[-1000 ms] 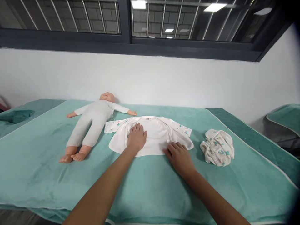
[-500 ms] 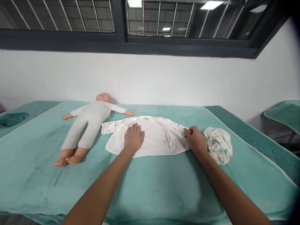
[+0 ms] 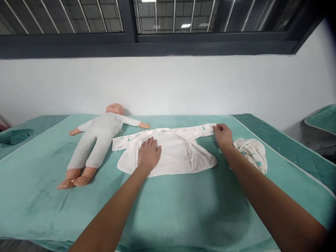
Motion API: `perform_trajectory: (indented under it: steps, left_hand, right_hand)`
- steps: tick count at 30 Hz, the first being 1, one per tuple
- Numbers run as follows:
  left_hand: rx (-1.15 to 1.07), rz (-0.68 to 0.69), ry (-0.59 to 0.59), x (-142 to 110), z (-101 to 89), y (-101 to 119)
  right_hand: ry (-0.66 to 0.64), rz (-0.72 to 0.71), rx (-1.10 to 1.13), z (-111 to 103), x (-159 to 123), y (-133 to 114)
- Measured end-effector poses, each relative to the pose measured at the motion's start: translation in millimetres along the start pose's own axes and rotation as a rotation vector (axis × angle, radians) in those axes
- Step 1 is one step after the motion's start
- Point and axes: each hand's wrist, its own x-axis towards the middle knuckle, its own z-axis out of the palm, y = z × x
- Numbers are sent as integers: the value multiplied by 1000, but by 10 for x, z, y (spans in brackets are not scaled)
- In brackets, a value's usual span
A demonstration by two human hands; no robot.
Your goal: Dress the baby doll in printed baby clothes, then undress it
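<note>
A white baby shirt [image 3: 175,154] with small printed figures on its sleeves lies spread on the green bed cover, its tag showing at the neck. Flat on the left part of the shirt's body rests my left hand [image 3: 149,152], fingers stretched out. My right hand [image 3: 222,134] pinches the cuff of the right-hand sleeve [image 3: 203,131], which is drawn out sideways. To the left, a baby doll [image 3: 101,134] in a white suit lies on its back, one arm reaching close to the shirt's left sleeve [image 3: 122,141].
Right of my right forearm sits a crumpled printed white cloth [image 3: 253,152], partly hidden by the arm. The green bed cover [image 3: 170,210] meets a white wall [image 3: 170,84] at the back, under a dark-framed window [image 3: 168,47]. A folded green cover [image 3: 322,119] is at the far right.
My right hand has moved up and slightly right, pulling the sleeve out straight from the shirt's body. My left hand has stayed flat in place.
</note>
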Motion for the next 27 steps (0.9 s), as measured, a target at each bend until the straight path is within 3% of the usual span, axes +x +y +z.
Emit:
perform_trajectory:
  steps: [7,11,15,19,22,25,27]
  left_hand:
    - [10,3,23,7,39,-14]
    - [5,-2,21,8,46,-15]
    - [-5,-4,15,-8,36,-7]
    - [-12,-3,19,-31,14,4]
    - [-21,-3,10,-42,-5,10]
    - [-33,-7,14,-53,-6,11]
    - [-46,-9,27,-63,0,11]
  right_hand:
    - [32,5,-9,183,-141,93]
    - [-34,26,-6,189,-183,83]
    - [-101,-45,-97,187,-182,99]
    - [10,-108,-195,162,-236,80]
    - [90,-255,-191,137,-325,6]
    - [-91,-421,-116,132,-428,-61]
    - [-249,-440,-98,132,-487,-74]
